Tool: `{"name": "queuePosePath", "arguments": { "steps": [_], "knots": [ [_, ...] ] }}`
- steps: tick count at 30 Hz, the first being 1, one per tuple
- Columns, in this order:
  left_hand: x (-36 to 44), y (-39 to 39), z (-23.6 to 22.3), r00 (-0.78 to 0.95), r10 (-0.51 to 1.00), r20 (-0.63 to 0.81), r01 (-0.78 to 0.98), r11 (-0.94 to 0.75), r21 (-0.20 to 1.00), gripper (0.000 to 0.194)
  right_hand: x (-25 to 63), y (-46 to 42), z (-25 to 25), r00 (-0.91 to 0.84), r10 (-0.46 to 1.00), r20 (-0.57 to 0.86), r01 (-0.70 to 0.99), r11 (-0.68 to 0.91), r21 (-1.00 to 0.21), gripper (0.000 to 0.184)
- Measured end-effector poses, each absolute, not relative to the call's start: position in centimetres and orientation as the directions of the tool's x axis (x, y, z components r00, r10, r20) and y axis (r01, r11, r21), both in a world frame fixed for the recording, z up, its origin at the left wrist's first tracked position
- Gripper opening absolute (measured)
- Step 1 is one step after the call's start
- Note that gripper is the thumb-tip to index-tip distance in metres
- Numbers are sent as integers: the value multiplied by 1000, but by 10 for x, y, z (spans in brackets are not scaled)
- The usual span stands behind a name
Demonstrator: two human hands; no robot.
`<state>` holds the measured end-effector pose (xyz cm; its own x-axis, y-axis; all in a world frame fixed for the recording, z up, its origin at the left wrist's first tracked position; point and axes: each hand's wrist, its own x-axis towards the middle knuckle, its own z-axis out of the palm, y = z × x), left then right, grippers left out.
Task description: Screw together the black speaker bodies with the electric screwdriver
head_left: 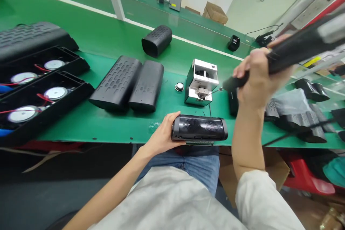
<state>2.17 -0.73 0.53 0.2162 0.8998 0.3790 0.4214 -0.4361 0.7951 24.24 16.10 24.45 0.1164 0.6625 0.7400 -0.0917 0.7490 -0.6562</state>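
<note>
My left hand [164, 133] grips the left end of a black speaker body [199, 128] lying across the front edge of the green bench [113, 36]. My right hand [257, 79] is wrapped around a black electric screwdriver [293, 48], raised above the bench. The screwdriver's tip points left at a small white screw feeder box [201, 82] just behind the speaker. A small round metal part [179, 86] lies left of that box.
Two black grille covers [126, 83] lie left of centre, and another speaker shell [157, 40] sits farther back. Open black housings with round drivers and red wires [40, 93] fill the left. More black parts and plastic bags [302, 115] crowd the right. Cardboard boxes [215, 12] stand at the back.
</note>
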Motion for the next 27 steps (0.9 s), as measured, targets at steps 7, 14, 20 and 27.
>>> {"name": "queuePosePath", "arguments": {
  "steps": [7,14,20,27],
  "knots": [
    [21,-9,8,224,905,362,437,-425,793,142,216,216,207,72,639,766,-6,768,-640,75],
    [22,-9,7,226,904,363,434,-427,793,140,222,235,202,61,717,694,-9,696,-718,85],
    [22,-8,7,214,904,370,435,-427,793,139,232,230,203,17,751,660,-33,660,-751,81],
    [21,-5,-7,211,903,375,419,-430,800,133,255,122,243,110,631,768,-195,771,-606,25]
  ]
}}
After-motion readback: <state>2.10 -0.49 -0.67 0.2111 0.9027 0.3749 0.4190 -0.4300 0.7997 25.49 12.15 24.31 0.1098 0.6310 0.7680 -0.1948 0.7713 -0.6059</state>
